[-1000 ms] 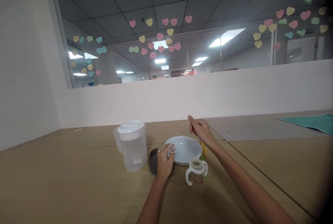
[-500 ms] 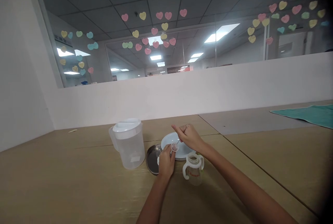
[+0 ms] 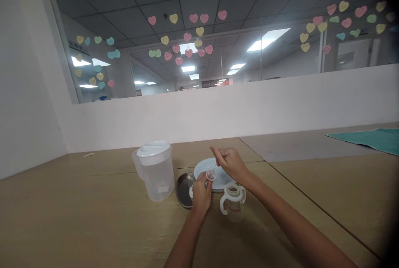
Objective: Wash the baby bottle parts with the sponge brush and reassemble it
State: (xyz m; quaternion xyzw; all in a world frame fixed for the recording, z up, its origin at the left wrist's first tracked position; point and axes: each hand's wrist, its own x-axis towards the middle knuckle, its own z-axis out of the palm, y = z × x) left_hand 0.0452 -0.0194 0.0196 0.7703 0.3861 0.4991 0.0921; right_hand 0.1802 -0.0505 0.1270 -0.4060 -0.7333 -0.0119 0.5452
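My left hand (image 3: 202,195) is closed on a clear bottle nipple (image 3: 211,175), its round, wide end turned upward. My right hand (image 3: 231,162) is closed around a thin wire-stemmed brush (image 3: 214,168), thumb pointing up and left. The stem reaches down into the nipple; the brush's tip is hidden inside. Below my right wrist stands a clear baby bottle (image 3: 234,214) with white side handles and an uncovered mouth. A pale blue basin (image 3: 222,180) lies behind both hands. Beside my left hand, a metal dish (image 3: 182,195) holds a white and clear bottle part, partly covered by the hand.
To the left stands a translucent pitcher (image 3: 158,176) with a white lid. A teal cloth (image 3: 370,140) lies at the far right of the wooden table (image 3: 102,218). A low white wall (image 3: 199,114) with a window above closes off the back.
The view has shifted slightly. Both hands keep their grips, and the nipple's wide end faces the camera a little more. The brush stem still reaches into it.
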